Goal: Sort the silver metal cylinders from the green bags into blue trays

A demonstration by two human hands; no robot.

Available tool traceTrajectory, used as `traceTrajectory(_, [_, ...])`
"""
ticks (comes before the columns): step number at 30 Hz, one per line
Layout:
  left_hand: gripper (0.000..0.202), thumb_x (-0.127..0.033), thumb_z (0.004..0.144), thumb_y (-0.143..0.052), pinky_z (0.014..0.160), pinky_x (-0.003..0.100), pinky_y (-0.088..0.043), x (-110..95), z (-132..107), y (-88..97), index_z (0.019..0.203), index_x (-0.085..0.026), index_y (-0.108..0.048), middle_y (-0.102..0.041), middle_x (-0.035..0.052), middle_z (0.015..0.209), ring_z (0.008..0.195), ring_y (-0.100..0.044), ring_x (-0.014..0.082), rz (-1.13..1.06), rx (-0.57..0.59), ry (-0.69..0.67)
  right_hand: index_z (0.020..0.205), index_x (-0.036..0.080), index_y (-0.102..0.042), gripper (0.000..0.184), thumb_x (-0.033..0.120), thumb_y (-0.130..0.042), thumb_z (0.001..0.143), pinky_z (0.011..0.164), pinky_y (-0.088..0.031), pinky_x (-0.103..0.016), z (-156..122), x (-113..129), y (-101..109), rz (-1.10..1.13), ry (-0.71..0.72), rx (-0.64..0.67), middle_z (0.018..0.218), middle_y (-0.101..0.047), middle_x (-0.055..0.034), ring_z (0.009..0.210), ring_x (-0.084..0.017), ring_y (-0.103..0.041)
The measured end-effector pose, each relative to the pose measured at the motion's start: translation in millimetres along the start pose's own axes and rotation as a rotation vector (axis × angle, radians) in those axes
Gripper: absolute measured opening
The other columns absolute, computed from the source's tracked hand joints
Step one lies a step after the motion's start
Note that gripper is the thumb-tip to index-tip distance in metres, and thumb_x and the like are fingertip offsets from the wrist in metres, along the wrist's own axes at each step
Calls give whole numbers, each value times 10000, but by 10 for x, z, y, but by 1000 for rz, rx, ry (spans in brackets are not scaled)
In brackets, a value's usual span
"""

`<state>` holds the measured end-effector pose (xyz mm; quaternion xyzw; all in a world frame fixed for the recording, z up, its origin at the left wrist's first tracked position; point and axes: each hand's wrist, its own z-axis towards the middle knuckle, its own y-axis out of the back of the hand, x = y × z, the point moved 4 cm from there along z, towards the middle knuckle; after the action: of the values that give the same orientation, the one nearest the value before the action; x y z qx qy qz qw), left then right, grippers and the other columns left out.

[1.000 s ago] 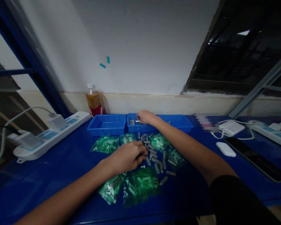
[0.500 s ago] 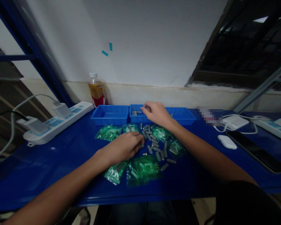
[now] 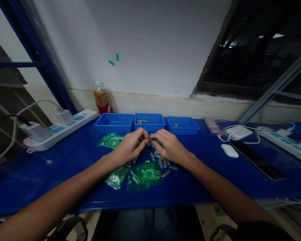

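My left hand (image 3: 130, 145) and my right hand (image 3: 171, 144) meet over the middle of the blue table, both closed in a pinch. Their fingertips come together on something small that I cannot make out. Below and between them lie several loose grey metal cylinders (image 3: 166, 173), partly covered by my right hand. A small silver screw-like piece (image 3: 147, 161) rests near these. Green plastic bags of small parts (image 3: 144, 175) lie on the near side, with another green bag (image 3: 111, 140) left of my left hand.
Along the wall stand a left blue tray (image 3: 114, 130), a middle blue tray (image 3: 150, 128) with metal cylinders, and a right blue tray (image 3: 184, 130) with small metal pieces. A bottle (image 3: 102, 100) and power strip (image 3: 45, 141) are left; a white case (image 3: 229, 151) and phone (image 3: 258, 160) right.
My right hand has come back from above the middle tray to meet my left hand. My left hand has moved slightly up and left, and the view has shifted a little.
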<state>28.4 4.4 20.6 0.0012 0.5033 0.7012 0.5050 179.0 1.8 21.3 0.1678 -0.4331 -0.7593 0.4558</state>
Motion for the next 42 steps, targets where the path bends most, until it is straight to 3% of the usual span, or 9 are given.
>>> traceTrajectory(9, [197,-245,873,-493,782,293,-457,19,-20,14,1046,-160,-530,-642,51,926,855,-607,176,176,-27,-93,963,158,-565,170,234,-415,937,787,-436,-320,-32,-82,-87,31,-123,-112,886,-628,-82,862,-200,-573])
traceTrajectory(14, [209,-309,899,-471,765,311,-444,20,-13,23,994,-161,-585,-660,48,856,792,-605,180,290,-68,-113,915,181,-556,210,248,-362,954,742,-429,-282,-43,-81,-137,99,-190,-119,819,-621,-41,788,-163,-579])
traceTrajectory(17, [243,-335,923,-431,754,308,-438,15,-9,36,976,-162,-594,-668,55,871,800,-606,187,277,-90,-74,1040,175,-513,183,289,-490,898,731,-438,-281,-62,-59,-142,108,-181,-167,829,-597,-33,787,-170,-570])
traceTrajectory(19, [265,-337,936,-399,748,298,-433,13,-8,27,939,-162,-598,-669,56,874,814,-607,189,262,-77,-57,1062,170,-500,228,277,-543,865,734,-440,-285,-71,-41,-138,75,-152,-189,833,-583,-36,790,-175,-565])
traceTrajectory(21, [297,-342,946,-370,740,289,-427,11,-9,6,901,-160,-600,-665,54,861,810,-605,187,264,-49,-53,1016,174,-519,158,249,-520,877,743,-434,-287,-76,-27,-125,21,-133,-203,845,-582,-46,798,-176,-561])
traceTrajectory(26, [411,-364,960,-290,641,268,-407,20,-16,-20,764,-151,-583,-614,31,693,666,-571,165,284,7,-11,950,182,-552,117,260,-478,904,744,-423,-293,-76,7,-96,-50,-108,-184,862,-599,-55,799,-174,-552])
traceTrajectory(32, [281,-347,903,-460,704,274,-447,21,-29,12,1093,-161,-552,-650,22,816,741,-606,162,177,-46,-72,827,178,-553,223,250,-375,941,746,-411,-301,-71,9,-110,-74,-136,-167,790,-589,-57,789,-179,-546])
traceTrajectory(35, [234,-310,893,-490,733,282,-445,18,-32,-3,1063,-170,-571,-668,30,849,760,-610,161,216,-48,-122,804,175,-548,267,247,-338,952,743,-410,-304,-68,-8,-132,-54,-144,-155,772,-588,-58,784,-180,-548])
traceTrajectory(42, [273,-319,940,-397,681,280,-417,11,-25,3,914,-152,-612,-665,37,791,725,-601,169,286,-53,-69,1024,162,-538,200,309,-501,893,750,-437,-307,-85,13,-95,-14,-106,-229,848,-583,-54,797,-181,-548])
